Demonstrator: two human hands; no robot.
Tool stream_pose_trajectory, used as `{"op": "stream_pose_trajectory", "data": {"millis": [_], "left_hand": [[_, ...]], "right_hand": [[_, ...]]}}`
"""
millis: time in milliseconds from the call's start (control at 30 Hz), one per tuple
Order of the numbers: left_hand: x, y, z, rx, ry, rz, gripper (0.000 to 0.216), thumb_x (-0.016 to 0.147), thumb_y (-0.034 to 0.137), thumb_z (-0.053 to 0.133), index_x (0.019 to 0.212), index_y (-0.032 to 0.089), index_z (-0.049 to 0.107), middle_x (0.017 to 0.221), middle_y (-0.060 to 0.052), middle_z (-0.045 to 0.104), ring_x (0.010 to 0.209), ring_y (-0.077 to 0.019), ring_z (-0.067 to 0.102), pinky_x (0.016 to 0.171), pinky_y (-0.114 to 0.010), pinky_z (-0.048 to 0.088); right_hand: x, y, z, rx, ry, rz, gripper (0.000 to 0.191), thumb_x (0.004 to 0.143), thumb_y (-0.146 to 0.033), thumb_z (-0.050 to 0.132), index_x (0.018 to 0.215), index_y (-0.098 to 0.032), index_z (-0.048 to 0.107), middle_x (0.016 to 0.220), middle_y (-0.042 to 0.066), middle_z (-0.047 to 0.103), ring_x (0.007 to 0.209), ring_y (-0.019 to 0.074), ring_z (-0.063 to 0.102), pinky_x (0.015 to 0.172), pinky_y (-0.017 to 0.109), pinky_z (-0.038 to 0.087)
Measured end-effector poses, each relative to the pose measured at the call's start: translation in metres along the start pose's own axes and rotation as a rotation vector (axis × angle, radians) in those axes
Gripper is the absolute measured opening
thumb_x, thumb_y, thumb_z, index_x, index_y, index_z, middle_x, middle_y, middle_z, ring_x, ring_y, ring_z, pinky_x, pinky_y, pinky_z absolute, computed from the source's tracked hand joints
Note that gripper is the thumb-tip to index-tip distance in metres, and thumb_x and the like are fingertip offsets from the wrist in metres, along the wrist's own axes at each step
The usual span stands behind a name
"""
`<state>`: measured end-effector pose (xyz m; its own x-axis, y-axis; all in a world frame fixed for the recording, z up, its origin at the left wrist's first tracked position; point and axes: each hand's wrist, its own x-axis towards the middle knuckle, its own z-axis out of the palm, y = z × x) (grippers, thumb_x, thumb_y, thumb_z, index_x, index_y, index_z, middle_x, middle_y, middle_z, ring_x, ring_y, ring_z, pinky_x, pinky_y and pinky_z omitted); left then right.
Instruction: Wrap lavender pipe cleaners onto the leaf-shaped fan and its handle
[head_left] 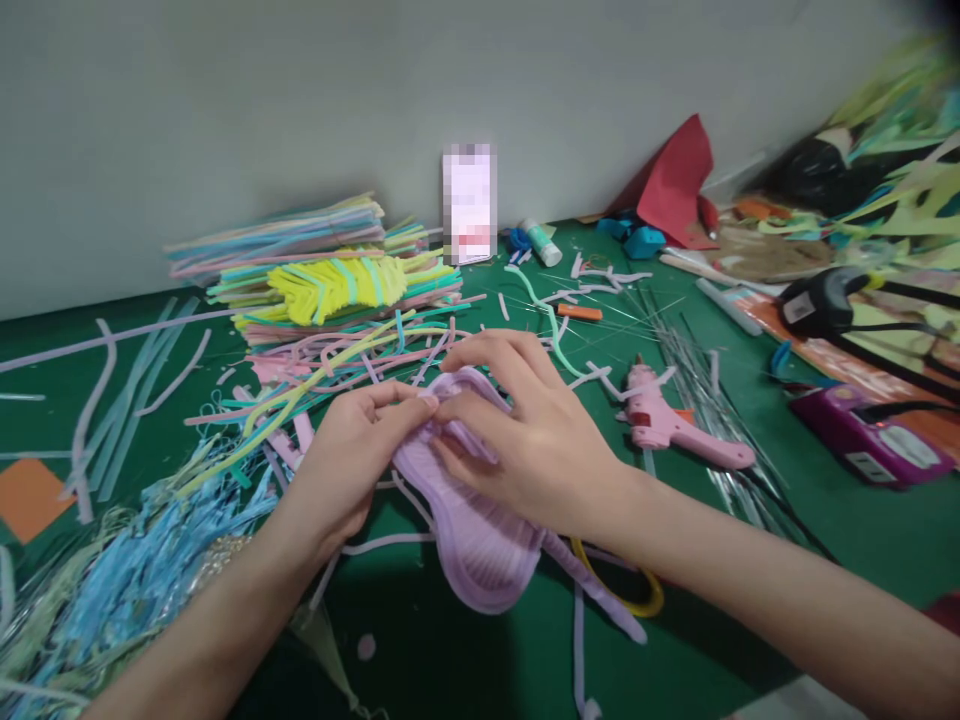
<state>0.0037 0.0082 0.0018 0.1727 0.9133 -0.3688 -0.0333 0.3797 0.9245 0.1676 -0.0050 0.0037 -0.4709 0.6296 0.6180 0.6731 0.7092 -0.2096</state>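
Observation:
A lilac piece made of fuzzy pipe cleaners (pixel 480 545), shaped like a ribbed petal, is held just above the green table (pixel 465 660). My left hand (pixel 352 465) pinches its upper left edge with closed fingers. My right hand (pixel 521 435) lies over its top, fingers curled and pressing on the same edge, so both hands meet there. A loose lilac stem (pixel 600 600) trails from the piece toward the lower right. The top of the piece is hidden under my fingers.
A pile of pastel pipe cleaners (pixel 330 285) sits behind my hands. A pink glue gun (pixel 675 425) lies to the right, next to thin metal wires (pixel 712 400) and a purple device (pixel 862 440). Blue tinsel (pixel 127 580) fills the lower left. Red paper (pixel 675 185) leans on the wall.

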Motion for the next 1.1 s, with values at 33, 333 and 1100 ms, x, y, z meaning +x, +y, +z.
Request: {"op": "stream_pose_trajectory", "data": {"millis": [33, 333, 1100], "left_hand": [[0.0, 0.001, 0.0, 0.006, 0.002, -0.003, 0.017, 0.07, 0.029, 0.072, 0.075, 0.014, 0.066, 0.059, 0.003, 0.062, 0.051, -0.008, 0.051, 0.048, -0.018, 0.038], [-0.005, 0.003, 0.002, -0.002, -0.034, -0.038, 0.015, 0.067, 0.025, 0.069, 0.073, 0.013, 0.064, 0.066, -0.001, 0.065, 0.054, -0.0107, 0.056, 0.051, -0.02, 0.041], [0.009, -0.002, -0.01, 0.084, -0.157, -0.125, 0.027, 0.061, 0.022, 0.081, 0.087, 0.019, 0.074, 0.067, 0.001, 0.069, 0.058, -0.0113, 0.058, 0.054, -0.02, 0.042]], "right_hand": [[0.0, -0.001, 0.0, -0.004, 0.003, -0.003, 0.014, 0.087, -0.02, 0.052, 0.086, -0.015, 0.066, 0.11, 0.016, 0.06, 0.111, 0.0289, 0.048, 0.09, 0.05, 0.047], [-0.002, -0.019, 0.008, -0.039, 0.056, 0.03, 0.013, 0.086, -0.018, 0.054, 0.082, -0.013, 0.066, 0.105, 0.017, 0.061, 0.11, 0.0291, 0.048, 0.094, 0.047, 0.047], [-0.018, 0.043, -0.011, 0.094, -0.139, 0.012, 0.015, 0.088, -0.021, 0.057, 0.097, -0.022, 0.07, 0.106, 0.009, 0.061, 0.102, 0.0233, 0.051, 0.088, 0.044, 0.047]]}}
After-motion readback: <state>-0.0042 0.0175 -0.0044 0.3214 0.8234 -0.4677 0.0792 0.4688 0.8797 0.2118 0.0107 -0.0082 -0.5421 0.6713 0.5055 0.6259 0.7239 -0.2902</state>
